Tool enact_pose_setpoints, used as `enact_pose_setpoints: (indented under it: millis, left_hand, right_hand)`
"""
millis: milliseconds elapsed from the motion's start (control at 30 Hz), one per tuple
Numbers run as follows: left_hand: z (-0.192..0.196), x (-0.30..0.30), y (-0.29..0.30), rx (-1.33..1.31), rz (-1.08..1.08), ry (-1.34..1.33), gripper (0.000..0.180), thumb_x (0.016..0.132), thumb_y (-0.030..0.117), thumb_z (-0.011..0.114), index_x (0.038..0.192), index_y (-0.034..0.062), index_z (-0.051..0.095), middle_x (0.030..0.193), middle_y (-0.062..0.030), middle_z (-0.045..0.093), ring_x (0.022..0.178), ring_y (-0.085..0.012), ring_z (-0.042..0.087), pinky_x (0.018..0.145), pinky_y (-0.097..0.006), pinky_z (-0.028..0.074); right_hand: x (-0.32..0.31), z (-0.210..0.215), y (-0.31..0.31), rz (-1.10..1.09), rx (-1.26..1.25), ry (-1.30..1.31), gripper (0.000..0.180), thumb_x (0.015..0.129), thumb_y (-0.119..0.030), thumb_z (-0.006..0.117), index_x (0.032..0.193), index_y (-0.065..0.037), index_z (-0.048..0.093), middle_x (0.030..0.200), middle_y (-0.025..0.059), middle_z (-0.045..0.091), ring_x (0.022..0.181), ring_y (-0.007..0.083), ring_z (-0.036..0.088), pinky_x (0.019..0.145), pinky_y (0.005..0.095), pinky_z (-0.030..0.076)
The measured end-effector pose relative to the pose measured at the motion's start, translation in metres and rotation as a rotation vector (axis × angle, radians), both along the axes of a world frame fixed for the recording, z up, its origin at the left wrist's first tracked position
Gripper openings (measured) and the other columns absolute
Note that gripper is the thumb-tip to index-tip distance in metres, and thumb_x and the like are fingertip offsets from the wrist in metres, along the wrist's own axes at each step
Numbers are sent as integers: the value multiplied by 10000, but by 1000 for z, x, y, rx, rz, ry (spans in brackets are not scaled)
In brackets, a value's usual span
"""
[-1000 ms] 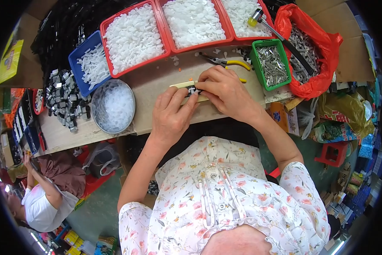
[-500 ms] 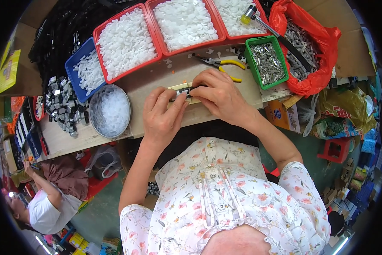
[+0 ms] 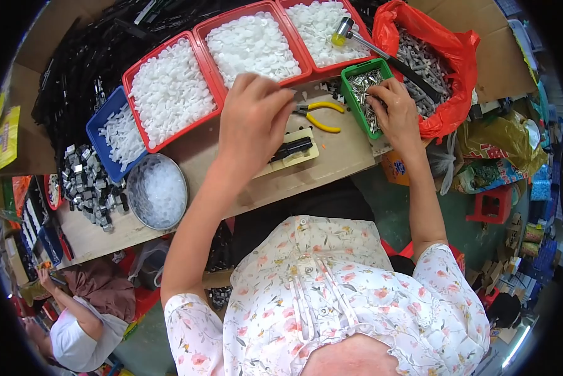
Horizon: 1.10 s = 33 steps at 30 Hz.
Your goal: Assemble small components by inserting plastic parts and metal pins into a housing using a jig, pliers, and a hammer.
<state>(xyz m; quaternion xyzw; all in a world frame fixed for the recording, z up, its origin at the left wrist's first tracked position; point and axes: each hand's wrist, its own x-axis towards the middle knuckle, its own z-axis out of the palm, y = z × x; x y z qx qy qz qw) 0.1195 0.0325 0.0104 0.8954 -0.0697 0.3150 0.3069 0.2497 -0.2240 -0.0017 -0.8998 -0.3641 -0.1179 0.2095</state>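
Note:
My right hand (image 3: 397,113) reaches into a green tray (image 3: 361,116) of small silvery metal pins (image 3: 365,84). Its fingers and thumb curl down into the pins; what lies between the tips is too small to make out. My left hand (image 3: 256,119) is raised over the bench, in front of the middle red tray. Motion smears its bent fingers, so whether they hold anything is unclear. Below it, a slim black part (image 3: 292,148) lies in a cream-coloured block (image 3: 306,156), touched by neither hand. Pliers with yellow handles (image 3: 324,116) lie between my hands.
Red trays (image 3: 216,100) of white plastic pieces line the back. A hammer (image 3: 382,53) rests across the right one and a red bag (image 3: 466,81) of grey parts. Leftward are a blue tray (image 3: 93,128), a metal bowl (image 3: 131,194) and metal pieces (image 3: 87,182). Another person (image 3: 84,332) sits lower left.
Both hands have left the cream block with the black part. My right hand has moved right into the green tray, while my left has lifted up and away. The view has shifted slightly.

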Motion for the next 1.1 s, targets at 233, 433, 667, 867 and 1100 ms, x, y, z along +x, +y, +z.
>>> enact_pose_setpoints:
  millis: [233,433,667,867,1100]
  left_hand:
    - [-1,92,-6,100,-46,56,98,790,38,732,883,26,761,899,-117,674,951,-304,589,823,-399,505]
    - [-13,129,-13,337,-49,43,35,682,64,730,682,32,718,805,-131,656,881,-323,594,779,-407,515]
    - [0,120,-21,199,-21,78,70,757,60,738,801,6,724,814,-139,666,856,-337,591,771,-442,494]
    - [20,64,-32,-680,-38,405,144,875,105,736,914,-32,723,832,-100,728,755,-163,678,692,-290,516]
    - [15,13,-36,-1136,-36,361,135,923,69,719,977,-54,710,872,-52,720,816,-100,680,748,-230,537]
  right_hand:
    - [5,0,-3,30,86,43,114,842,-29,703,946,15,713,892,141,635,836,318,629,740,401,490]
    - [8,1,-12,30,126,52,128,851,-13,685,970,23,715,876,147,639,840,327,634,744,403,494]
    - [5,6,-11,14,285,136,121,857,21,685,975,24,710,880,123,659,802,251,655,722,334,503]
    - [-20,30,27,73,561,218,110,812,36,724,919,25,704,839,105,672,756,204,650,707,306,511]
    - [-47,34,64,214,526,158,97,768,18,749,823,-1,671,793,85,646,733,218,642,667,321,489]
